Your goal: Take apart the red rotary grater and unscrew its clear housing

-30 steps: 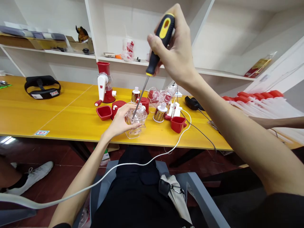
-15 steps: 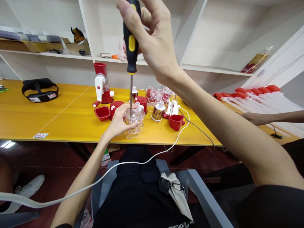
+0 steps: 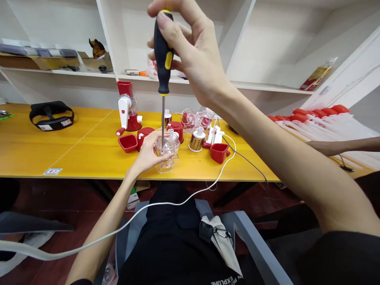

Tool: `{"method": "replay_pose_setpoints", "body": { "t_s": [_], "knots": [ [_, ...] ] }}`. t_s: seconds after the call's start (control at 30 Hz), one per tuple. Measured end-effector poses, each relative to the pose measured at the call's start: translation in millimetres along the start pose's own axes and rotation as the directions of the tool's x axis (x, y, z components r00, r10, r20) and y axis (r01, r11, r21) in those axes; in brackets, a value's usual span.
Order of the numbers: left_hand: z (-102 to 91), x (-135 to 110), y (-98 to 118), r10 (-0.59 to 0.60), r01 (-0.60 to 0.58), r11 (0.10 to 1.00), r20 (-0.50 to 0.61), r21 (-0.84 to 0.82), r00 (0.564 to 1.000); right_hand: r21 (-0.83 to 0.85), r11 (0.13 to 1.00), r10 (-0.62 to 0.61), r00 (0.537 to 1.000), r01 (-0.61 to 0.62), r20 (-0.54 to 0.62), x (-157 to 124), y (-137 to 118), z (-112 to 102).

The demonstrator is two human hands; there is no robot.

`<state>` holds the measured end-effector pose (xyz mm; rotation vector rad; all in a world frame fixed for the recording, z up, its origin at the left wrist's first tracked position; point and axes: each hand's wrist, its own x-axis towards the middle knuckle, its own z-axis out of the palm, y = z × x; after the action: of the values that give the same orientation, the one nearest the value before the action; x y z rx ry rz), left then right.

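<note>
My right hand (image 3: 190, 51) grips the black-and-yellow handle of a screwdriver (image 3: 164, 59), held upright with its shaft pointing straight down. The tip reaches into a clear plastic housing (image 3: 166, 160) near the table's front edge; where exactly it ends is hard to make out. Around the left side of that housing curl the fingers and thumb of my left hand (image 3: 150, 152), steadying it on the table. Close by stand a red cup (image 3: 128, 143), a red round base (image 3: 143, 135) and a drum grater (image 3: 197, 140) with a white top.
An assembled red-and-white rotary grater (image 3: 128, 107) stands behind. To the right are a red hopper (image 3: 219, 152) and a white cable (image 3: 219, 178) crossing my lap. A black head strap (image 3: 52, 114) lies at left. Another person's hand (image 3: 323, 147) rests near red-and-clear parts at right.
The fingers of my right hand have shifted on the screwdriver handle, which has turned a little. My left hand stays on the clear housing. A foot at lower left has moved.
</note>
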<state>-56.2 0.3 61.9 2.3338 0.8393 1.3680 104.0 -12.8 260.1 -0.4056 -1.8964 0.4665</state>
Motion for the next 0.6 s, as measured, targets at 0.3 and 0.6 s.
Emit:
{"method": "replay_pose_setpoints", "body": {
  "t_s": [0.3, 0.6],
  "knots": [
    [-0.4, -1.0, 1.3, -0.007, 0.007, 1.0, 0.008, 0.019, 1.0, -0.152, 0.976, -0.174, 0.978, 0.155, -0.117, 4.5, 12.1, 3.9],
    [0.5, -1.5, -1.6, -0.011, 0.011, 1.0, 0.007, 0.001, 1.0, -0.072, 0.99, -0.134, 0.977, 0.123, -0.165, 0.2, 3.6, 2.9]
  ]
}}
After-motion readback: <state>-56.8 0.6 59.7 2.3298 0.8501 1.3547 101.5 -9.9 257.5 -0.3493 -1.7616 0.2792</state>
